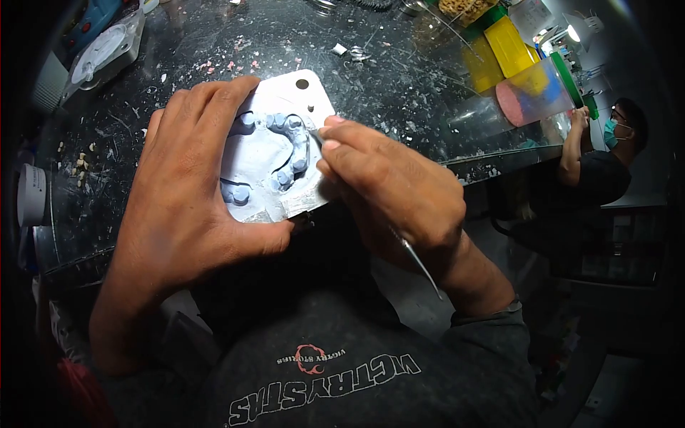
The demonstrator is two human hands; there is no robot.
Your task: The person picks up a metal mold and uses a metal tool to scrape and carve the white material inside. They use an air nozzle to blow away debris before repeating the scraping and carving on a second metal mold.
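Observation:
A pale blue-white dental cast [260, 153] with several bluish teeth lies in a white plate with rounded corners [275, 89] at the table's front edge. My left hand [189, 171] is wrapped round the left side of the plate, fingers over the far edge and thumb along the near edge. Pinched in my right hand [392, 175] is a thin metal tool [421, 267], whose rear end sticks out below the palm. The fingertips are beside the right side of the cast; the tool's working tip is hard to make out there.
Across the dark table [214, 43] are white and pink crumbs. A clear jar with a green lid [535, 93] and yellow containers [510, 46] stand at the right. Another person [606, 157] in a mask sits beyond. A clear tray [107, 57] is at the far left.

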